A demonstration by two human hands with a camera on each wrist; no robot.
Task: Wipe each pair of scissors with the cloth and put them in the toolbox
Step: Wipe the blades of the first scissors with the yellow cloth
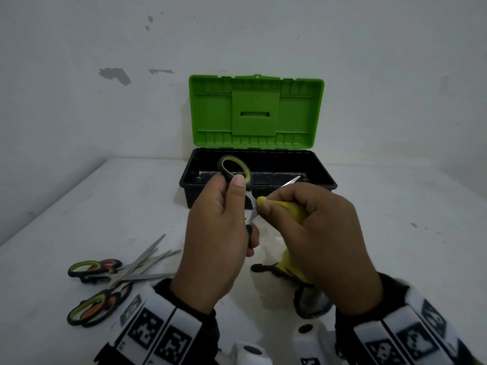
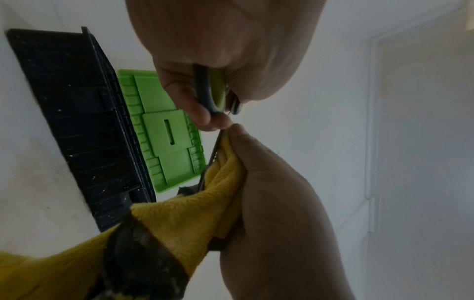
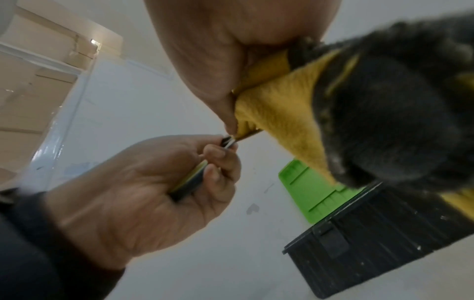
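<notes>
- On the table's (image 1: 79, 201) left, a heap of unwiped scissors (image 1: 116, 275) lies crossed over one another; it looks like three or four pairs, but the tangle is too blurred to count. All of these are left to do.
- The left hand (image 1: 218, 233) has its fingers curled round the handles of the pair being cleaned (image 1: 234, 171), holding it in the air in front of the toolbox with the blade pointing right.
- The right hand (image 1: 316, 233) pinches the yellow cloth (image 1: 292, 209) around that blade near the pivot, so wiping is under way, the tip not yet covered.
- Behind, the toolbox (image 1: 324, 180) stands open with its green lid (image 1: 257, 111) up; the visible part of its black tray shows no scissors, so the task seems at its start.
</notes>
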